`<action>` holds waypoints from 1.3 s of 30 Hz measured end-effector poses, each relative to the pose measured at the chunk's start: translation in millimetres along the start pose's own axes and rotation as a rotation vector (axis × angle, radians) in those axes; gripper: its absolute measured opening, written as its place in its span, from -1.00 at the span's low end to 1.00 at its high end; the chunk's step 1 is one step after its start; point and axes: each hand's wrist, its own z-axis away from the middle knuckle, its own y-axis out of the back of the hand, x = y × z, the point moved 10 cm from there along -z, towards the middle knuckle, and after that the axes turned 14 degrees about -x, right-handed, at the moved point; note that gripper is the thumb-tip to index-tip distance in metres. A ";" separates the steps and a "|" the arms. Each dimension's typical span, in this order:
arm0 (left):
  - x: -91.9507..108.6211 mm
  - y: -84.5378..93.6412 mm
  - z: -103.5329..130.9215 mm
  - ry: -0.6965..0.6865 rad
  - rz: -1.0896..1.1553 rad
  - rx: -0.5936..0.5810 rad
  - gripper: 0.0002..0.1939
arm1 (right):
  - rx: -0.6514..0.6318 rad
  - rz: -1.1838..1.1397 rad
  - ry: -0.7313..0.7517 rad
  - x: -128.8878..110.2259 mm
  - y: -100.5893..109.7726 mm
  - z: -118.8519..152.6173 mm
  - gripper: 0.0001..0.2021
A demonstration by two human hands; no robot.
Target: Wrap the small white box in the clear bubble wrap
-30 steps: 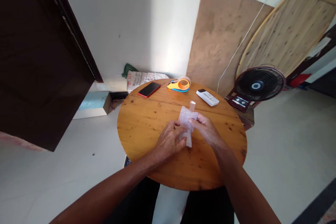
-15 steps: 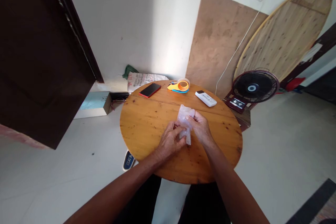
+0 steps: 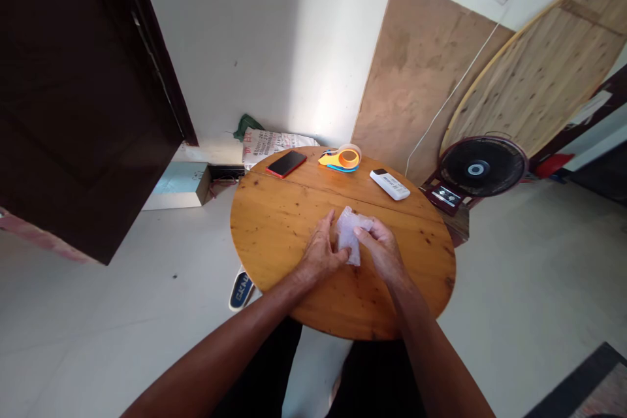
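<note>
Right hand (image 3: pixel 385 245) pinches translucent wrap (image 3: pixel 347 232) below frame centre, likely steadying it against the loosely spread left hand (image 3: pixel 321 252).

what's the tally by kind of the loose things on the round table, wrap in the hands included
Wrap: 1, pinched by the right hand
Tape dispenser: 1
Phone: 1
White device: 1
Total: 4
</note>
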 end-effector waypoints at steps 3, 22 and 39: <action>-5.4 -4.1 -2.3 -0.030 0.103 -0.032 -0.19 | -0.006 0.040 -0.008 1.7 -0.5 4.8 -0.79; 22.9 1.9 4.9 -0.117 -0.086 -0.068 -0.83 | -0.028 0.469 0.121 -14.7 -10.9 42.1 -0.82; 32.6 0.1 16.2 -0.266 -0.302 -0.259 -0.65 | -0.090 0.984 0.421 -21.0 -34.7 60.5 -0.71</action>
